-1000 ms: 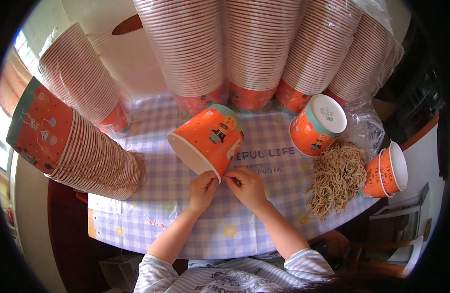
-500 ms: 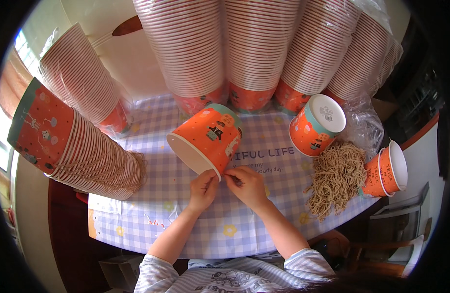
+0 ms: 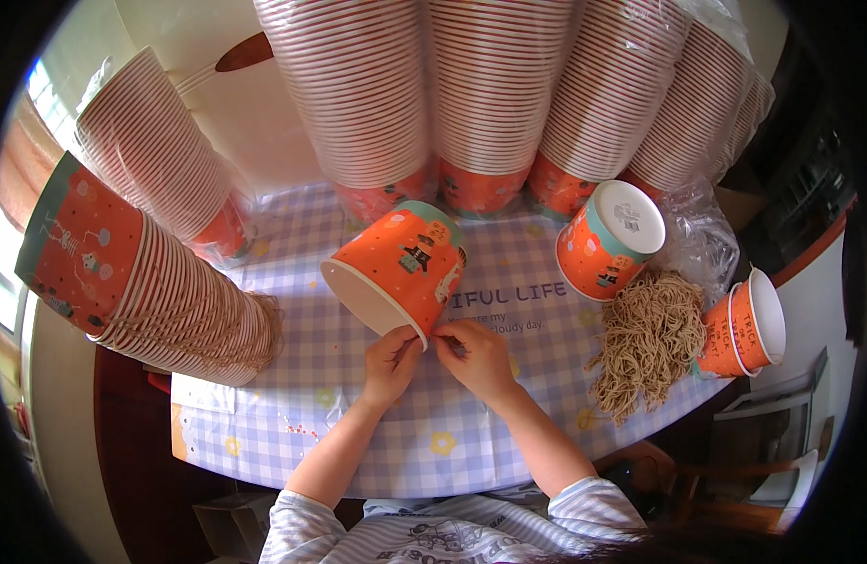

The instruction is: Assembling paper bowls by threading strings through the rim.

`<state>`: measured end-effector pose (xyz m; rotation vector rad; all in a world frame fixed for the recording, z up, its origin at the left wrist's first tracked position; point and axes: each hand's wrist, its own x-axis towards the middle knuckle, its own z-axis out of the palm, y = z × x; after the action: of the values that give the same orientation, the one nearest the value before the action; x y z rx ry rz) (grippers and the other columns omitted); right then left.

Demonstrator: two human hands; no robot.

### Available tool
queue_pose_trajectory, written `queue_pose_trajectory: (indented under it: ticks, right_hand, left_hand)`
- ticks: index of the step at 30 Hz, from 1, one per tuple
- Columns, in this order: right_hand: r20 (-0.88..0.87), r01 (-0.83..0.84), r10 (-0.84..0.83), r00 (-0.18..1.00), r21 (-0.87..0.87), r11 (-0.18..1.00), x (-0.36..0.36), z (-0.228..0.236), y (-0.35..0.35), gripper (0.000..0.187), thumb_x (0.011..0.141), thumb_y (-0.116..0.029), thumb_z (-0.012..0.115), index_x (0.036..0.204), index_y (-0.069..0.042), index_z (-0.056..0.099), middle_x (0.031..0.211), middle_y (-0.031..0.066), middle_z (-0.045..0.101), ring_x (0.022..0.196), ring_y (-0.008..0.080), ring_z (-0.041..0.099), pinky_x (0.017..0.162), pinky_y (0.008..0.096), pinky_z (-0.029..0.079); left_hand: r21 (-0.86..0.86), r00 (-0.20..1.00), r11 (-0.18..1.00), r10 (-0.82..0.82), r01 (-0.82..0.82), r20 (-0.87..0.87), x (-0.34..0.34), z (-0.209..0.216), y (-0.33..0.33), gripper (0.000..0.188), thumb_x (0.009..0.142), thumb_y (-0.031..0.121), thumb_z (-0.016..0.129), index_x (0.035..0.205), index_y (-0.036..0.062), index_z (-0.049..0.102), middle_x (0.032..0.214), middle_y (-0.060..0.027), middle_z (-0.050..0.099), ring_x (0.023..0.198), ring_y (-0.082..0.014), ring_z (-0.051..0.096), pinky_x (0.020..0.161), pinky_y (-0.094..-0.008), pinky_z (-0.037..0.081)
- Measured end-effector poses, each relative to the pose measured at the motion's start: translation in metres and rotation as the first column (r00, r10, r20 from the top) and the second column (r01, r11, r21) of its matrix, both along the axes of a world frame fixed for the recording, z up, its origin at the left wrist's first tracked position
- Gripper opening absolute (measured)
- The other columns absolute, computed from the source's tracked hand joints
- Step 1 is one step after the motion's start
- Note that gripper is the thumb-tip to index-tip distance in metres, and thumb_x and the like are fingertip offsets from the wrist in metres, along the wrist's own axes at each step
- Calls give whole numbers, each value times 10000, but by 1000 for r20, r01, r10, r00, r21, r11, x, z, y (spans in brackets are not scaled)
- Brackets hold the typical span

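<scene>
An orange paper bucket (image 3: 396, 254) with a teal base band and cartoon figures lies tilted on the table, its open mouth toward the lower left. At the near end of its rim, my left hand (image 3: 392, 365) is closed, fingertips pinching the rim. Just to the right, my right hand (image 3: 477, 357) is closed in a pinch against the same spot. Whatever sits between the right fingertips is too small to make out. A tangled heap of tan string (image 3: 648, 343) lies to the right, and more strands (image 3: 222, 329) drape over a leaning stack of nested buckets (image 3: 170, 291).
Tall plastic-wrapped bucket stacks (image 3: 358, 94) line the back. An upside-down bucket (image 3: 598, 249) stands at the right, beside two nested buckets on their side (image 3: 743, 324). A checked cloth (image 3: 508, 442) covers the table. Small red and white bits (image 3: 300, 430) lie near the front left.
Hardly anything differs. Both hands stay at the bucket's rim, with only slight shifts of the fingers.
</scene>
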<state>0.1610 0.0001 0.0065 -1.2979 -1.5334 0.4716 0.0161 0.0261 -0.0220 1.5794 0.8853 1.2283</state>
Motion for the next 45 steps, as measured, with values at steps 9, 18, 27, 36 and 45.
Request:
queue_pose_trajectory:
  ticks: [9,18,27,36,45]
  right_hand:
    - [92,4,-8,996,52,999,0,-2,-1,94,687,-16,652,776,-39,633,722,83,610,571,193,600,497,272,466]
    - [18,-88,90,996,-92,992,-2,9,-7,253,689,-116,668,895,-36,544,776,90,604,586,172,605,503,278,467]
    - [247,117,-117,962,14,993,-3,14,-1,401,781,-229,586,1084,-12,439,693,117,608,586,281,613,516,382,486]
    - [425,189,-148,893,-55,981,29,52,33,419,828,-185,420,1220,-39,405,628,193,588,573,383,575,530,489,447]
    - [176,10,58,983,-363,932,42,69,26,300,841,-250,448,1077,-93,546,745,184,618,690,373,593,617,449,457]
  left_hand:
    - [134,976,990,78,-52,-202,-3,5,-1,147,786,-44,545,907,25,591,739,-68,595,646,-104,570,572,-221,451]
    - [146,963,981,161,-131,-218,1,4,-4,110,798,10,556,908,16,565,769,-110,621,688,-181,633,588,-267,500]
    - [141,984,988,84,-62,-157,12,12,-6,112,813,25,541,922,3,552,806,-104,621,748,-161,635,636,-274,519]
    - [234,974,971,95,-45,-208,25,96,20,100,815,54,532,901,3,531,878,-132,631,798,-256,637,698,-324,503]
    - [90,995,994,-47,55,-91,29,103,19,94,860,81,477,905,5,510,835,-99,631,802,-175,615,704,-288,477]
